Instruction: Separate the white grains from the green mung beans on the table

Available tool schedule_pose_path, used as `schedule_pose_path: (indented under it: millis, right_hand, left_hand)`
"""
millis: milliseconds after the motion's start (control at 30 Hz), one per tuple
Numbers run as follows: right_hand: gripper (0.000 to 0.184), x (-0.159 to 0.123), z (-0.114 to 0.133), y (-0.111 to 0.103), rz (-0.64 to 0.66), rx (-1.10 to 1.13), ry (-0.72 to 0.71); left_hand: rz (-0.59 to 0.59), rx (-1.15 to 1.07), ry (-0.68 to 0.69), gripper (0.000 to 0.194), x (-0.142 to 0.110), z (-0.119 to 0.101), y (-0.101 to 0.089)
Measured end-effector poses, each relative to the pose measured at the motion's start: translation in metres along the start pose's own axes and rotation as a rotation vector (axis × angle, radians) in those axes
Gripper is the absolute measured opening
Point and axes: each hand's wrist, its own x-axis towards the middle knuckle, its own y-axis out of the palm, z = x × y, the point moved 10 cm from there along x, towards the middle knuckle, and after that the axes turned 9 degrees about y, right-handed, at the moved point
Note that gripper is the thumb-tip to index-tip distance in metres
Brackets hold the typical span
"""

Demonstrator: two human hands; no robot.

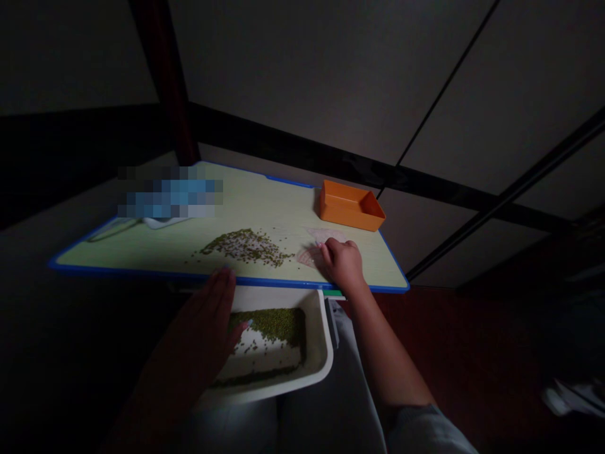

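A pale green table point(265, 202) with a blue rim carries a heap of small green beans point(246, 244). My right hand point(341, 263) rests on the table to the right of the heap, fingers curled down onto a thin pinkish sheet point(317, 247); what it grips is hidden. A white tray point(317, 359) holding more green beans point(276, 323) sits on my lap below the table's near edge. My left hand point(208, 328) lies flat with fingers stretched over the tray's left side, fingertips touching the table rim.
An orange rectangular box point(350, 207) stands at the table's far right corner. A whitish object with a cord point(158, 222) lies at the far left under a blurred patch. A dark post point(165, 75) rises behind the table. The surroundings are dim.
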Motion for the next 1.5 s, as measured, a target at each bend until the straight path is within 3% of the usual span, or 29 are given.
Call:
schedule_pose_path:
  millis: [400, 633, 1200, 1500]
  right_hand:
    - [0.037, -0.001, 0.017, 0.005, 0.047, -0.083, -0.026]
    - [0.038, 0.001, 0.021, 0.009, 0.092, -0.154, 0.043]
    - [0.038, 0.001, -0.003, 0.004, 0.098, -0.201, 0.256]
    - [0.038, -0.001, -0.008, 0.004, 0.103, -0.154, 0.246]
  left_hand:
    - [-0.011, 0.000, -0.009, 0.077, 0.001, 0.000, -0.001]
    - [-0.018, 0.022, 0.007, 0.076, 0.002, -0.001, -0.002]
    - [-0.063, 0.057, 0.046, 0.076, 0.002, -0.004, -0.007]
    - [-0.063, 0.044, 0.040, 0.075, 0.002, -0.004, -0.006]
